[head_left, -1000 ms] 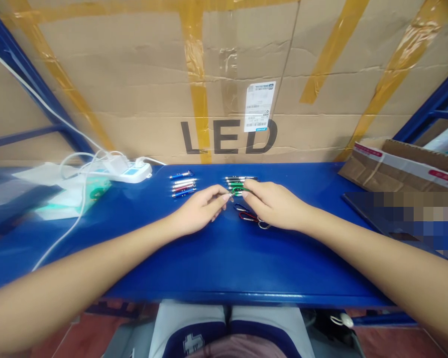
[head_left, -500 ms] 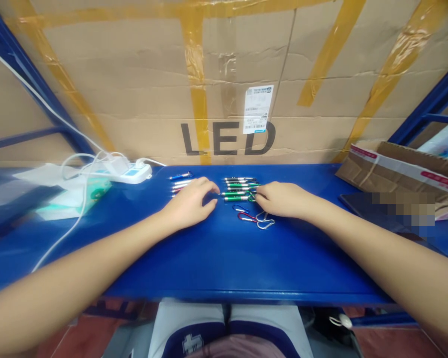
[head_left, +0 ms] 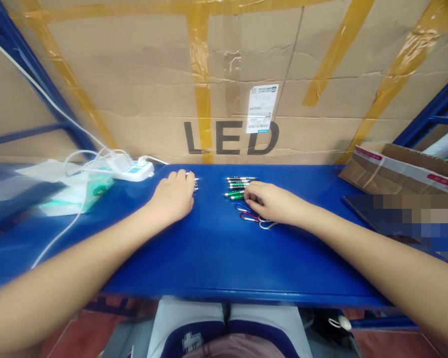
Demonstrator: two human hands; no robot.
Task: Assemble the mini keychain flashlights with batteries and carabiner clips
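Note:
My left hand [head_left: 173, 195] lies over the left group of pens [head_left: 196, 184], of which only the tips show past the fingers; what its fingers hold is hidden. At the right ends of a row of green and black pens [head_left: 237, 186] is my right hand [head_left: 263, 201], its fingers curled at the lowest green pen [head_left: 237, 197]. Whether it grips that pen is unclear. Just below the pens lie a blue carabiner [head_left: 242, 208], a red carabiner [head_left: 249, 217] and a silver one [head_left: 268, 225], partly under the right hand.
A white power strip [head_left: 134, 171] with cables and a green-white packet [head_left: 100, 189] sit on the left of the blue table [head_left: 209, 258]. A large cardboard box [head_left: 134, 89] stands behind. On the right are an open carton [head_left: 399, 166] and a dark flat object [head_left: 366, 211].
My left hand has moved left and now covers most of the left pens. My right hand has shifted slightly left over the ends of the green pens.

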